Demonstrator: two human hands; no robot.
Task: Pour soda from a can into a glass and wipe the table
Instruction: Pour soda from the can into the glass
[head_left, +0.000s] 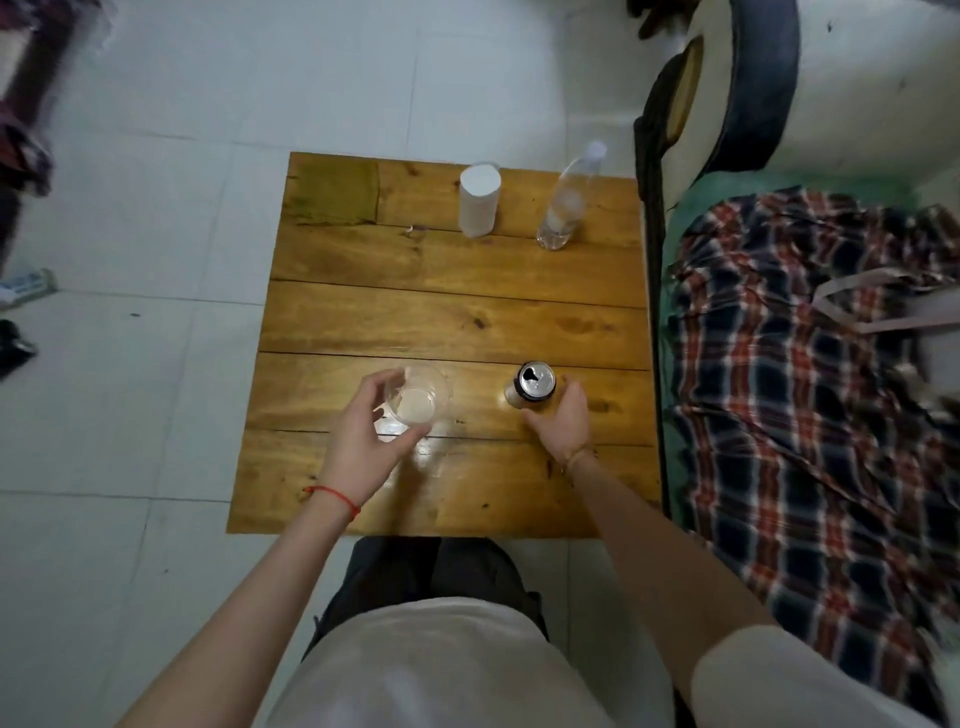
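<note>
- On the near half of the wooden tabletop (452, 312) we have both task things within easy reach, the glass (418, 399) to our left and the can (534, 387) to our right, a gap of bare wood between them
- Our left hand (363, 431) curls around the glass from its near left side, fingers up at the rim, probably to steady it for the pour
- The glass stands upright and looks empty, so we judge that pouring has not begun
- Our right hand (563, 415) wraps the can's right side, thumb toward the front, gripping it while it stands upright on the wood
- The can's top is already open, the dark mouth facing away from us
- At the far edge, a white paper roll (479, 200) and a clear water bottle (566, 202) stand well apart from our hands; we take the roll to be kept there for wiping afterwards
- A dull green patch (337, 192) marks the far left corner; we cannot tell what it is
</note>
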